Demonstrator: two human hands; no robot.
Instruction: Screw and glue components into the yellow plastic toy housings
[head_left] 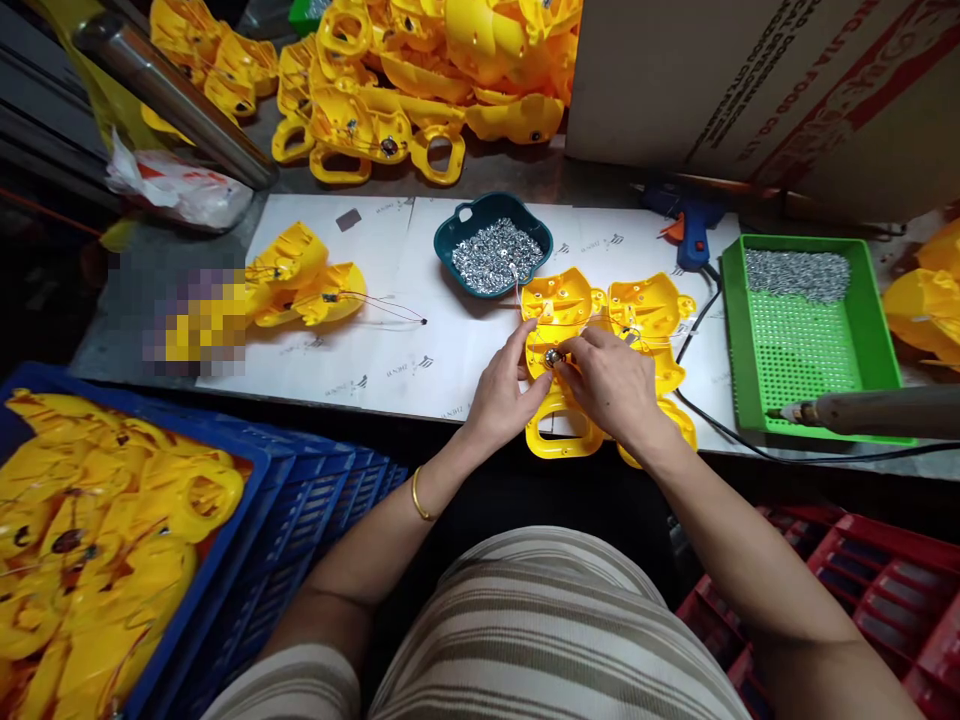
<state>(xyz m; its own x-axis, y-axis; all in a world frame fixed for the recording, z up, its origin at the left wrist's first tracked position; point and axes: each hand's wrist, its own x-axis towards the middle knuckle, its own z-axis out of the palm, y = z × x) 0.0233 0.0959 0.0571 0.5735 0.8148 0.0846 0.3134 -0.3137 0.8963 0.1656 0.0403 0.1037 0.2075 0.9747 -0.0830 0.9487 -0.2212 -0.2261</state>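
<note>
Two yellow plastic shell halves [564, 430] lie side by side, inner faces up, at the table's front edge, with thin wires running across them. My left hand [504, 388] rests on the left half's side, thumb and fingers apart around its edge. A small round metal part [553, 357] sits in that half. My right hand [611, 380] bends over the same half from the right, fingertips closed together at the round part; whether they hold something is hidden. Behind the shells stands a dark teal tray [444, 243] of small silver screws.
A green basket [810, 350] with screws and a blue glue gun [694, 235] are on the right, a cable running nearby. A metal tool [877, 412] juts over the basket. More yellow shells [300, 275] lie left. A blue crate [255, 480] holds others. A carton [750, 90] stands behind.
</note>
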